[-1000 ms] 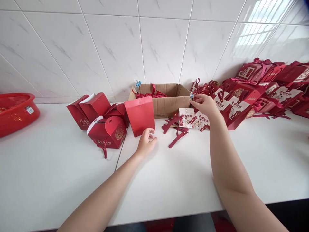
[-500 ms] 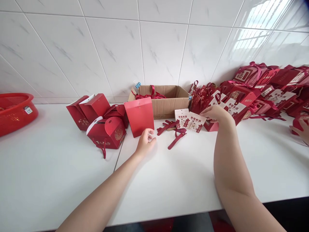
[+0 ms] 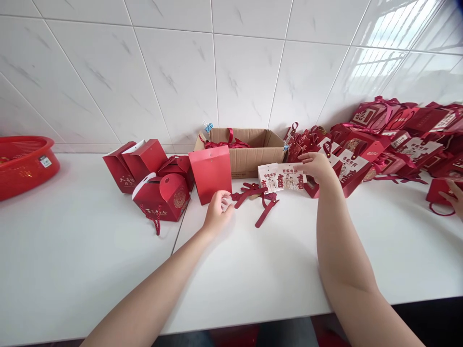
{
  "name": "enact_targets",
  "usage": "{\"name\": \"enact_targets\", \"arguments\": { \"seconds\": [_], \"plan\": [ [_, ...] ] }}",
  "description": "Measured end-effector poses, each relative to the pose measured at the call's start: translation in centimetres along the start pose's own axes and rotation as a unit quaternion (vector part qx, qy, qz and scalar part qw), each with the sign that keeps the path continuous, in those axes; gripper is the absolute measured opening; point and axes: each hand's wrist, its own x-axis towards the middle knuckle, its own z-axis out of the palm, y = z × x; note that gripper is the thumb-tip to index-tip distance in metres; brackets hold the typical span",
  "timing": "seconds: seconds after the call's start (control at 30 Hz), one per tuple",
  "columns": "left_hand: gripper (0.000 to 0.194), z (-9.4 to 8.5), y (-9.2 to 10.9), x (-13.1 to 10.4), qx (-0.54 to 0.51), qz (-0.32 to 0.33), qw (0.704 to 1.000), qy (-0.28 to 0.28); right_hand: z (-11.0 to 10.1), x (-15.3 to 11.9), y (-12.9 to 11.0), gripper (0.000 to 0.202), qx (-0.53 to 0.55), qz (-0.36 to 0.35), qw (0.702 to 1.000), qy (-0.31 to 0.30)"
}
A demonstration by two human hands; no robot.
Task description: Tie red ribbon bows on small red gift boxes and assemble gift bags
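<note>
My left hand rests on the table with loosely curled fingers, thumb apart, holding nothing. Its fingertips are at the lower right corner of an upright red gift box; whether they touch it I cannot tell. My right hand pinches a white printed card by its right side. That card overlaps another white printed card on its left. In front of the cards lie several dark red straps, in a loose heap between my hands.
Behind is a cardboard box with red ribbons inside. Several red gift boxes stand left, beyond them a red plastic basket. Finished-looking red boxes pile up right. Another person's hand is at a red box.
My right hand has moved slightly left with the card, which now sits straighter and overlaps the other card. My left hand stays by the red box. The other person's red box has shifted left.
</note>
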Motion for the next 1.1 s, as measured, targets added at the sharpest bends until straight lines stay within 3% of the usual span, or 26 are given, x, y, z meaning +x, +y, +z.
{"name": "enact_targets", "arguments": {
  "seconds": [0.07,0.17,0.33,0.4,0.5,0.6,0.7,0.8,0.9,1.03,1.1],
  "plan": [
    [0.028,-0.2,0.3,-0.2,0.004,0.02,0.999,0.027,0.2,-0.4,-0.5,0.044,-0.02,-0.027,0.999,0.008],
    [0.033,-1.0,1.1,-0.2,0.014,0.063,0.992,0.11,0.7,-0.6,-0.9,0.04,-0.047,-0.049,0.997,-0.026],
    [0.05,-3.7,3.1,1.3,0.054,0.14,0.942,0.299,0.7,-0.6,-1.2,0.035,-0.093,-0.047,0.994,-0.043],
    [0.06,-4.7,3.7,2.4,0.064,0.13,0.933,0.33,-0.2,-1.1,-1.7,0.037,-0.099,-0.058,0.993,-0.024],
    [0.064,-5.6,3.9,4.1,0.06,0.109,0.944,0.307,-2.0,-2.5,-3.0,0.034,-0.068,-0.106,0.991,0.037],
    [0.046,-6.0,3.4,5.4,0.019,0.087,0.965,0.245,-3.3,-4.1,-4.3,0.027,0.06,-0.173,0.979,0.085],
    [0.017,-6.4,2.9,6.3,0.005,0.063,0.976,0.207,-3.1,-4.9,-5.3,0.027,0.237,-0.229,0.943,0.042],
    [0.01,-6.6,2.8,6.6,0.039,0.071,0.968,0.239,-1.8,-4.9,-5.9,0.026,0.358,-0.249,0.9,-0.001],
    [0.018,-6.4,3.1,6.8,0.039,0.097,0.963,0.249,-0.8,-4.6,-6.2,0.025,0.409,-0.261,0.874,-0.019],
    [0.048,-5.8,3.0,7.0,-0.061,0.13,0.974,0.174,-0.4,-4.2,-6.1,0.025,0.414,-0.285,0.864,-0.033],
    [0.052,-5.7,2.9,6.7,-0.083,0.147,0.974,0.149,-0.5,-4.0,-5.9,0.023,0.416,-0.292,0.861,-0.034]
  ]
}}
